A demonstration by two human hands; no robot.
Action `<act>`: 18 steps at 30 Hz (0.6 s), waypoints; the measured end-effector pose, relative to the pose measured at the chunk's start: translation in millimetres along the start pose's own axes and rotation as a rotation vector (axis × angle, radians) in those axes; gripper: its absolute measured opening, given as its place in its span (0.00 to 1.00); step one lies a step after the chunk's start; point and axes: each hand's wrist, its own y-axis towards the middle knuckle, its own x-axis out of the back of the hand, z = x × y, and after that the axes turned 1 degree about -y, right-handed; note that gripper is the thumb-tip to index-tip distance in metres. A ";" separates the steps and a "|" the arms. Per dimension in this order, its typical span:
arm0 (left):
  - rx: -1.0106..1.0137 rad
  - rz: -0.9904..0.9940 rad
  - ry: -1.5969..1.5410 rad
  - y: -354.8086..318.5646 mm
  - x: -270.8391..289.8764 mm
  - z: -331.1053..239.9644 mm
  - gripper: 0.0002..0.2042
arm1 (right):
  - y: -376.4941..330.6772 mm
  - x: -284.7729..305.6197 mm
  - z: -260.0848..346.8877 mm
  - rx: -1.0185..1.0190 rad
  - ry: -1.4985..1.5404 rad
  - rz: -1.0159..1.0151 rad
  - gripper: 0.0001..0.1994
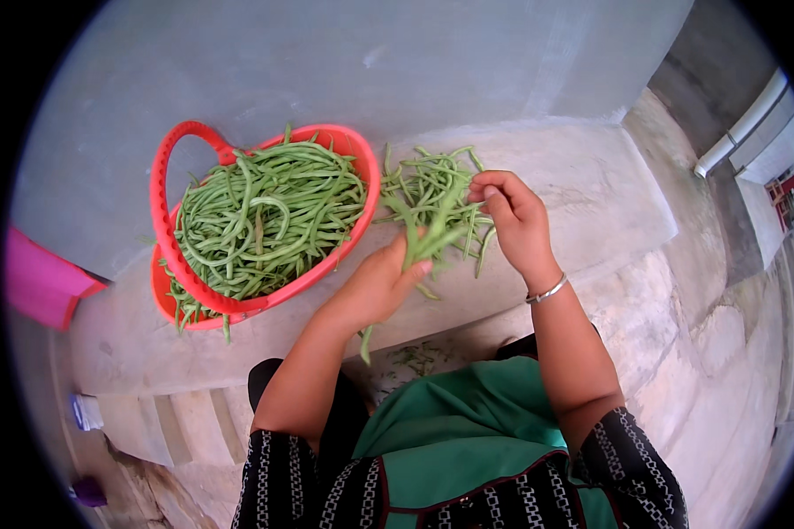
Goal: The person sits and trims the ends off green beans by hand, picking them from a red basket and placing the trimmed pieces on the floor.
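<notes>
My left hand (388, 278) is closed around a bunch of green beans (428, 247), slightly blurred, with one bean sticking out below the palm. My right hand (516, 216) is raised just to the right of the bunch, thumb and fingers pinched together near the bean tips. What lies in that pinch is too small to make out. Behind both hands a loose pile of green beans (437, 181) lies on the concrete ledge (582, 194). A red plastic basket (362, 167) heaped with green beans (265, 212) stands to the left, its handle upright.
A grey wall (397, 70) rises behind the ledge. Something bright pink (44, 278) stands at the far left. Bits of green lie on the ground (415, 357) below the ledge, by my knees. A white pipe (741, 123) runs along the right side.
</notes>
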 end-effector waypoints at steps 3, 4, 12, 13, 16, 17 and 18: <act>0.015 0.254 -0.099 -4.7 4.5 -20.9 0.20 | 2.3 6.7 1.4 -0.126 0.182 0.285 0.17; 0.043 0.319 -0.182 -5.5 7.3 -24.5 0.20 | -1.1 1.5 9.6 -0.138 0.214 0.386 0.17; 0.254 0.516 -0.717 -2.8 7.5 -38.5 0.25 | -16.2 -17.6 1.8 -0.138 0.271 0.340 0.11; 0.243 0.470 -0.800 -4.3 8.4 -37.6 0.24 | -16.6 -18.5 5.1 -0.097 0.136 0.295 0.09; 0.204 0.361 -1.098 -5.9 9.9 -30.7 0.21 | -16.1 -13.0 18.4 0.114 -0.294 0.202 0.04; 0.190 0.343 -1.229 -5.6 10.7 -27.6 0.21 | -14.4 -7.3 19.8 0.245 -0.456 0.201 0.04; 0.175 0.323 -1.360 -5.3 11.9 -23.8 0.21 | -13.0 -2.0 21.6 0.376 -0.616 0.198 0.04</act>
